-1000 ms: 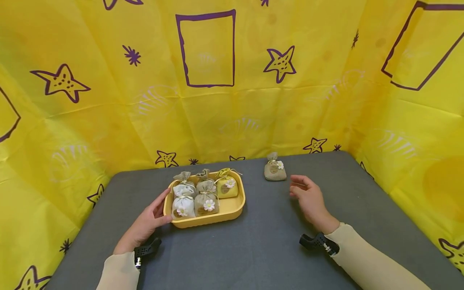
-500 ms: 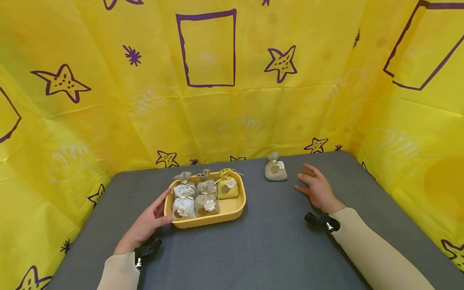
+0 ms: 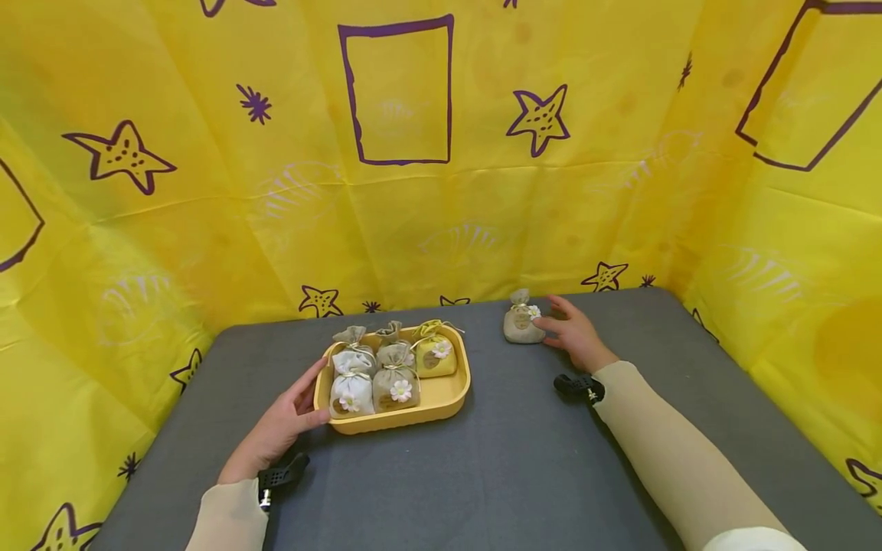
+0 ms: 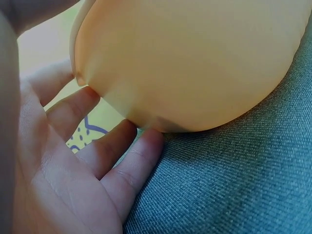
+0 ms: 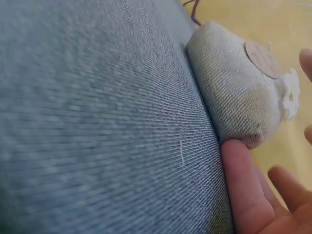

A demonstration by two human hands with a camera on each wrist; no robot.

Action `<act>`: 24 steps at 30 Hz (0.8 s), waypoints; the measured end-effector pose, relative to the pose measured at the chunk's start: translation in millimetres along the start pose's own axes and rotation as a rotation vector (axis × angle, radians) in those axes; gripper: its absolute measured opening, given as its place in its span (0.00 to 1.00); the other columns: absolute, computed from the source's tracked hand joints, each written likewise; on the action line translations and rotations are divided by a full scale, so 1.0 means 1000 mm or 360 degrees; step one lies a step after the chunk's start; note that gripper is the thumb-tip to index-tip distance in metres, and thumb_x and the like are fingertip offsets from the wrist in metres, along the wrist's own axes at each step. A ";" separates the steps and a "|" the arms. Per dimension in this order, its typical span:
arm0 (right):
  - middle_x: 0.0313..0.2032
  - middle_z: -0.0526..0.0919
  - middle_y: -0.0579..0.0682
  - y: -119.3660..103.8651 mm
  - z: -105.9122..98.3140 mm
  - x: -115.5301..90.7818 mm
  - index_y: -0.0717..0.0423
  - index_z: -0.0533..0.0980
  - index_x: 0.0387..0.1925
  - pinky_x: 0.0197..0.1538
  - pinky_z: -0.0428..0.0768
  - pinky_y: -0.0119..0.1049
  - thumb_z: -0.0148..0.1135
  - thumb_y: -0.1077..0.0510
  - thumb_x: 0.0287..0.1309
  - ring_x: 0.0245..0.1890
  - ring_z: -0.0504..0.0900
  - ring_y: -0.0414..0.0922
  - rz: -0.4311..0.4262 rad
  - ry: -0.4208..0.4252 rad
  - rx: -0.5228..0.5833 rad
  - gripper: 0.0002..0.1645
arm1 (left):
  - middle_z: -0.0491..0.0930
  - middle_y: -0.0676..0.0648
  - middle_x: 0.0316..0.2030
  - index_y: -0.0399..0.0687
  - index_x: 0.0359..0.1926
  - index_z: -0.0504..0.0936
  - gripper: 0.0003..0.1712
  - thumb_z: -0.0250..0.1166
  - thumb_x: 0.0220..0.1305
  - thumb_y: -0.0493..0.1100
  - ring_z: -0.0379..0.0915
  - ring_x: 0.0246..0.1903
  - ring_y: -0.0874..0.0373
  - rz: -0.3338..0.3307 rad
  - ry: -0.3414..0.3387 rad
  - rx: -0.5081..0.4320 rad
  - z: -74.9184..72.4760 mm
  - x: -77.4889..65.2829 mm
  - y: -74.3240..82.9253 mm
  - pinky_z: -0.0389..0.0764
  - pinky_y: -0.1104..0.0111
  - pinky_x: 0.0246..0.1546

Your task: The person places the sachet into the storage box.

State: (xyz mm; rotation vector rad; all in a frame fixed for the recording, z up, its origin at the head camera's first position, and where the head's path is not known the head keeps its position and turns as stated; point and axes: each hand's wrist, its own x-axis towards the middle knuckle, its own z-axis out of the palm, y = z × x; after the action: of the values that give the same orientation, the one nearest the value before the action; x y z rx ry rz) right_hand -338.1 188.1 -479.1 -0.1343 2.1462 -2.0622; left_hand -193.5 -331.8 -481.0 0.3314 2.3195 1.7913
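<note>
My left hand (image 3: 276, 425) holds the left end of a yellow tray (image 3: 406, 420), thumb at the front corner and fingers along its side. In the left wrist view, its fingertips (image 4: 148, 139) meet the tray's smooth wall (image 4: 195, 63). Upright on the table, right of the tray, stands a beige drawstring sachet (image 3: 518, 331) with a white flower and round tag. My right hand (image 3: 582, 340) is at the sachet's right side with spread fingers. The right wrist view shows one finger (image 5: 239, 165) touching the lower side of the sachet (image 5: 234, 87), others apart from it.
Inside the tray sit several sachets: a white one (image 3: 351, 394), a beige one (image 3: 396, 394) and a yellow one (image 3: 436, 360), with greyish ones behind. Bare tray floor (image 3: 439, 390) shows at front right. A yellow patterned curtain (image 3: 400, 229) borders the dark grey table (image 3: 427, 490).
My right hand first drew back to the right with fingers spreading, then moved left to the lone sachet's side. My left hand and the tray have stayed in place.
</note>
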 end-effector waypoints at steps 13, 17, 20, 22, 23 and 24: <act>0.47 0.78 0.55 -0.007 0.003 -0.004 0.53 0.76 0.58 0.35 0.81 0.41 0.66 0.51 0.65 0.38 0.77 0.50 -0.0201 -0.0250 -0.0970 0.22 | 0.39 0.43 0.78 0.55 0.80 0.43 0.51 0.66 0.68 0.42 0.39 0.75 0.42 -0.0025 -0.0004 -0.0010 0.001 0.000 0.001 0.66 0.76 0.58; 0.44 0.79 0.54 -0.017 0.005 -0.017 0.52 0.77 0.46 0.28 0.81 0.44 0.70 0.50 0.61 0.36 0.78 0.51 -0.0200 -0.0359 -0.1004 0.16 | 0.38 0.43 0.78 0.55 0.80 0.43 0.51 0.66 0.68 0.42 0.39 0.75 0.42 -0.0015 -0.0011 -0.0010 0.002 0.000 0.000 0.65 0.76 0.58; 0.55 0.78 0.56 -0.022 0.008 -0.022 0.51 0.76 0.57 0.35 0.81 0.45 0.71 0.52 0.60 0.42 0.80 0.52 -0.0291 -0.0445 -0.1113 0.25 | 0.39 0.44 0.78 0.55 0.80 0.43 0.51 0.66 0.68 0.41 0.40 0.75 0.43 -0.0003 -0.0007 -0.0014 0.001 0.000 0.001 0.66 0.76 0.57; 0.60 0.75 0.57 -0.024 0.012 -0.023 0.51 0.73 0.65 0.42 0.79 0.45 0.71 0.53 0.60 0.46 0.78 0.51 -0.0402 -0.0485 -0.1258 0.32 | 0.39 0.44 0.78 0.56 0.80 0.43 0.51 0.66 0.68 0.40 0.40 0.75 0.43 0.0003 -0.0004 -0.0024 0.001 0.000 0.001 0.67 0.76 0.57; 0.61 0.75 0.57 -0.025 0.013 -0.024 0.50 0.72 0.66 0.43 0.78 0.44 0.71 0.55 0.60 0.45 0.78 0.50 -0.0459 -0.0504 -0.1330 0.34 | 0.39 0.44 0.78 0.55 0.80 0.43 0.51 0.66 0.68 0.40 0.40 0.75 0.43 0.0007 -0.0001 -0.0028 0.001 0.001 0.001 0.67 0.75 0.57; 0.59 0.77 0.56 -0.026 0.015 -0.025 0.50 0.73 0.66 0.43 0.76 0.44 0.71 0.56 0.59 0.43 0.78 0.49 -0.0500 -0.0525 -0.1391 0.33 | 0.39 0.44 0.78 0.55 0.80 0.43 0.50 0.66 0.68 0.40 0.40 0.75 0.43 0.0011 -0.0007 -0.0030 0.001 0.001 0.000 0.67 0.75 0.57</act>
State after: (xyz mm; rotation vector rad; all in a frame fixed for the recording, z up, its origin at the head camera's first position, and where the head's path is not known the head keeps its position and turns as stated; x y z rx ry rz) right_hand -312.1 176.6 -452.8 -0.8798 2.7278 -0.9425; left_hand -194.2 -330.8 -480.8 0.3405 2.3001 1.8126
